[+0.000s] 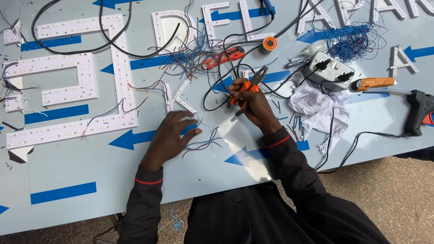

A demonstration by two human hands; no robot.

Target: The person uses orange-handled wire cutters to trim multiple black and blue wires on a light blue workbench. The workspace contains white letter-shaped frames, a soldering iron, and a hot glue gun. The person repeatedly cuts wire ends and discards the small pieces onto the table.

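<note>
One view only, from the head camera, was available for inspection. The right hand (253, 101) was seen closed around the orange handles of a pair of pliers (251, 86), the tool's long axis running obliquely from the palm up and to the right, with the metal nose pointed away from the body and the jaws standing slightly parted. The left hand (174, 133) was laid flat, fingers spread and gripping nothing, on the pale work sheet (68, 167), its fingertips pressed over a small bundle of thin wires (205, 143). These wires were noted trailing out to the right of the left hand, toward the body side of the pliers, their run roughly level across the sheet. The pliers were held above and to the right of the wires, near but apart from them; the left hand was plainly the nearer of the two. A small white letter form (178, 97) lay just beyond the left hand. A white cloth (316, 106) and a glue gun (418, 113) lay well off to the right.
</note>
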